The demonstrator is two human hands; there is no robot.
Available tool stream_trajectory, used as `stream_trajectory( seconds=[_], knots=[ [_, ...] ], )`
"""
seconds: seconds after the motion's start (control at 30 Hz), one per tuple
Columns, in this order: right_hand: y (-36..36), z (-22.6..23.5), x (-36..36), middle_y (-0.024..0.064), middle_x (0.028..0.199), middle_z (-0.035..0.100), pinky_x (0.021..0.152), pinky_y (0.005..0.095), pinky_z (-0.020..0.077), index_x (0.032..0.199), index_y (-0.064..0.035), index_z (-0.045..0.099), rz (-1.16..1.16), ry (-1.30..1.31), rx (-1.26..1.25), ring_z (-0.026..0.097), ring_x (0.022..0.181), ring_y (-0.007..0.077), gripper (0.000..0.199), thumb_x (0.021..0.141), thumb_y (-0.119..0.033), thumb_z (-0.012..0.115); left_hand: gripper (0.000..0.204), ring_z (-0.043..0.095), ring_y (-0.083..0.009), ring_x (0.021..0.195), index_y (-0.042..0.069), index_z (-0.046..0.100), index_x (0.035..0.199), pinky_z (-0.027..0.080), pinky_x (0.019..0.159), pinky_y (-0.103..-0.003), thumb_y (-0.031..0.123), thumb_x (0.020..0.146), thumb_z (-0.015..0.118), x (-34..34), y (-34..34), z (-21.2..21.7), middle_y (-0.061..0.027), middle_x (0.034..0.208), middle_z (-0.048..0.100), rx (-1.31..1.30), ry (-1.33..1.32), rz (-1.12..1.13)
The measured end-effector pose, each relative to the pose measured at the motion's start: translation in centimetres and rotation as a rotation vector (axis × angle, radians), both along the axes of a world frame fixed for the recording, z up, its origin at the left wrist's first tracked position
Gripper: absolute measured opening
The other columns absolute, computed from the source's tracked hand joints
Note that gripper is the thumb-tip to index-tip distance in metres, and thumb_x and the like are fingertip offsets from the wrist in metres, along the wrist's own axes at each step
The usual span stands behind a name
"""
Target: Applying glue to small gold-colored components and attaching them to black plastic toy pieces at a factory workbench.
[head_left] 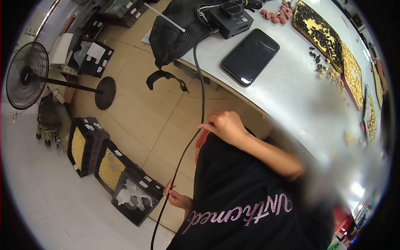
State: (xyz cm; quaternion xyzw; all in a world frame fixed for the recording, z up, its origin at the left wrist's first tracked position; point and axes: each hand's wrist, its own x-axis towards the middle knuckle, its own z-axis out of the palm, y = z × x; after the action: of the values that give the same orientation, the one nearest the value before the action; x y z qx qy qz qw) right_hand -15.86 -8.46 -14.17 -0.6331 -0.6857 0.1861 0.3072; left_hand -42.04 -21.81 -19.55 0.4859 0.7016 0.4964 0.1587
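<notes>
Black cable (pixel 196 133) runs from the black box (pixel 230 20) on the far edge of the white table (pixel 287 96), hangs over the table edge and drops toward the floor. Left hand (pixel 176 196) low and near, fingers closed around the cable. Right hand (pixel 225 125) higher, just below the table edge, fingers curled, touching the cable; whether it actually clamps it I cannot tell. Cable looks taut between box and hands. Judgement: feed it hand over hand with a light grip, keeping slack at the box end so it is not dragged off the table or against the dark tablet (pixel 250 56) beside it. Black crates (pixel 108 166) stand on the floor to the left.
</notes>
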Motion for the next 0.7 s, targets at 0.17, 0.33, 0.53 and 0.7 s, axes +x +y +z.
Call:
stream_trajectory(
  seconds=[0.17,0.33,0.53,0.7],
  knots=[
    [1.4,-0.4,-0.8,0.011,0.055,0.054,0.047,0.0381,0.0429,0.054,-0.0029,0.051,0.026,-0.027,-0.026,0.055,0.054,0.031,0.041,0.075,-0.036,0.065,0.029,0.052,-0.0177,0.078,-0.005,0.056,0.1,0.041,0.068,-0.027,0.011,0.093,0.034,0.1,-1.2,-1.2,-0.0131,0.1,0.06,-0.017,-0.087,-0.021],
    [3.0,-1.4,-1.6,0.0119,0.054,0.053,0.046,0.0379,0.0423,0.055,-0.002,0.053,0.011,-0.013,-0.01,0.054,0.052,0.0314,0.04,0.074,-0.034,0.066,0.027,0.055,-0.0199,0.083,-0.006,0.057,0.104,0.043,0.07,-0.028,-0.001,0.087,0.037,0.0,-1.8,-1.7,-0.0144,0.099,0.059,-0.034,-0.109,-0.129],
    [4.9,-2.4,-2.4,0.0126,0.054,0.054,0.047,0.0364,0.0432,0.057,-0.0006,0.058,-0.038,0.009,-0.007,0.053,0.05,0.0316,0.037,0.073,-0.032,0.069,0.029,0.057,-0.0215,0.082,-0.005,0.057,0.108,0.045,0.07,-0.028,-0.004,0.085,0.042,0.0,-1.0,-1.4,-0.0152,0.097,0.059,-0.152,-0.052,-0.204],
    [6.7,-3.8,-3.1,0.0131,0.052,0.052,0.046,0.0359,0.0424,0.057,0.0011,0.058,-0.067,0.068,0.064,0.052,0.049,0.0322,0.038,0.073,-0.031,0.07,0.028,0.058,-0.0215,0.084,-0.005,0.057,0.11,0.045,0.071,-0.028,-0.003,0.085,0.046,0.2,0.5,-1.5,-0.015,0.095,0.059,-0.188,-0.091,-0.184]
  ],
)
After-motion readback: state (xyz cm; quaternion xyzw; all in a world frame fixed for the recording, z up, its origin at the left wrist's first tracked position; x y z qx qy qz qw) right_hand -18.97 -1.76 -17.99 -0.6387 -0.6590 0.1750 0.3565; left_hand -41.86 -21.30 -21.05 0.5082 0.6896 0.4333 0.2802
